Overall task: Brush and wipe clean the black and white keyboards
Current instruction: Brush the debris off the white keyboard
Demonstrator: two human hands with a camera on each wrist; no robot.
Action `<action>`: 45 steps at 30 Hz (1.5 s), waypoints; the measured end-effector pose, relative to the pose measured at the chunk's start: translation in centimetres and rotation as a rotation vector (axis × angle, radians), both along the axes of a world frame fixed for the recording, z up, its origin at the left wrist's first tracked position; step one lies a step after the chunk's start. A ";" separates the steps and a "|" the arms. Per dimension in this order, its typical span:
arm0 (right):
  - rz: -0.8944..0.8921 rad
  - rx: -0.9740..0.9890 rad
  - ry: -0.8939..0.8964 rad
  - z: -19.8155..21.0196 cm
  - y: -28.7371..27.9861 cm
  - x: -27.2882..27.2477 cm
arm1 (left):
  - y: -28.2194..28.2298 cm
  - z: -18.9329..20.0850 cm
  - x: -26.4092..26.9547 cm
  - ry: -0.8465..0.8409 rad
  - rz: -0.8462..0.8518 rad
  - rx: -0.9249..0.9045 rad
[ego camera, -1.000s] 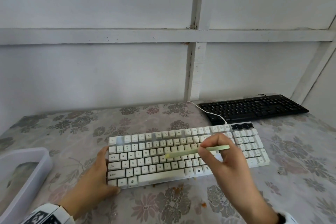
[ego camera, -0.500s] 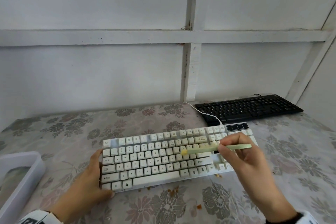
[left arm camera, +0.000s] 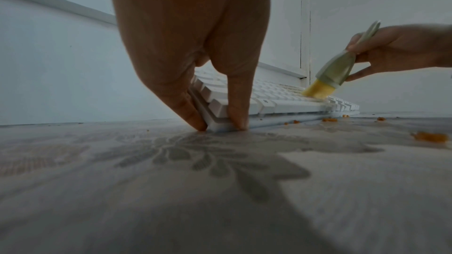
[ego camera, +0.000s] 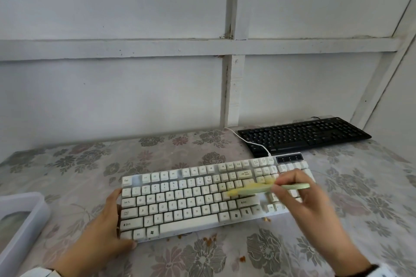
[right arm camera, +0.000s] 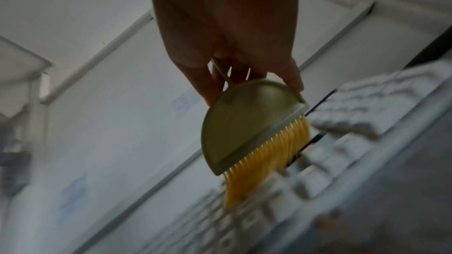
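The white keyboard (ego camera: 191, 198) lies across the middle of the flowered table. My left hand (ego camera: 105, 227) grips its near left corner, fingers (left arm camera: 190, 109) along the side edge and thumb (left arm camera: 237, 107) on the front edge. My right hand (ego camera: 299, 195) pinches a pale green brush (ego camera: 270, 188) with yellow bristles (right arm camera: 266, 157). The bristles rest on the keys of the right half of the white keyboard (right arm camera: 325, 163). The black keyboard (ego camera: 304, 135) sits at the back right, against the wall, untouched.
Orange crumbs (ego camera: 209, 239) lie on the tablecloth along the white keyboard's front edge (left arm camera: 330, 119). A white plastic tub (ego camera: 24, 222) stands at the left edge. The white keyboard's cable (ego camera: 247, 141) runs back past the black keyboard. A white panelled wall closes the back.
My right hand has swept the brush to the right across the white keyboard's keys, from the middle toward the right end. The left hand has kept its hold on the corner.
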State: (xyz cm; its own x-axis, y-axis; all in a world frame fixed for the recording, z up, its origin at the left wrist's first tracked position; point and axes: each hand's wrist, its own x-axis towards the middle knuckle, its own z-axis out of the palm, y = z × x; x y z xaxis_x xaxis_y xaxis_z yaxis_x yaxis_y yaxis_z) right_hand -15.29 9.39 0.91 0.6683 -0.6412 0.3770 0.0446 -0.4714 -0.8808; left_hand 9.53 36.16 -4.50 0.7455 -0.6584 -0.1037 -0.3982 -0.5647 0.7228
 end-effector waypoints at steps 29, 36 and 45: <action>-0.395 -0.225 0.063 0.0 -8.5 -5.0 | 0.0 0.6 -0.1 0.043 0.016 0.065; -0.199 -0.155 0.044 0.1 -7.7 -4.5 | 0.0 0.5 -0.1 0.044 0.014 0.031; -0.405 -0.292 0.088 2.8 -7.0 -5.6 | 0.0 0.5 -0.3 0.021 0.011 0.025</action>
State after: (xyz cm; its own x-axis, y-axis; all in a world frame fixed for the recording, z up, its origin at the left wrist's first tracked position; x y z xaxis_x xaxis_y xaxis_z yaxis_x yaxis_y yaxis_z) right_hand -20.91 2.36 3.74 0.4253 -0.7315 0.5328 -0.2609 -0.6629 -0.7018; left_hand 9.23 36.18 -4.02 0.7504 -0.6470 -0.1353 -0.3770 -0.5870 0.7165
